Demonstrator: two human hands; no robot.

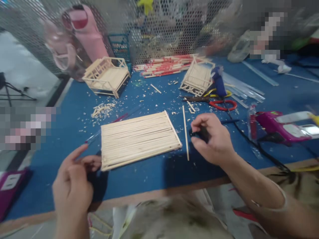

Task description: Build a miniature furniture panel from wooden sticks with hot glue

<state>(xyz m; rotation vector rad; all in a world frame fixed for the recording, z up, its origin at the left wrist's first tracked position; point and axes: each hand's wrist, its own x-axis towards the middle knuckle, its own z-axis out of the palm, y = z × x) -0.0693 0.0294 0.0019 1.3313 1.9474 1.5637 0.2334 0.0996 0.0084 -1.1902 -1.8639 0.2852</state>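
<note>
Lower left of the frame, a bare left hand (72, 186) meets the lower-left corner of a flat rectangular panel of pale wooden sticks (139, 139), centred on a blue counter (142, 181); whether its grip pinches cannot be told. Light pressure there should prevent skewing. Right of centre: a single thin pale wooden stick (185, 132), then a bare right hand (215, 142), thumb and forefinger curved apart, any hold unclear.
</note>
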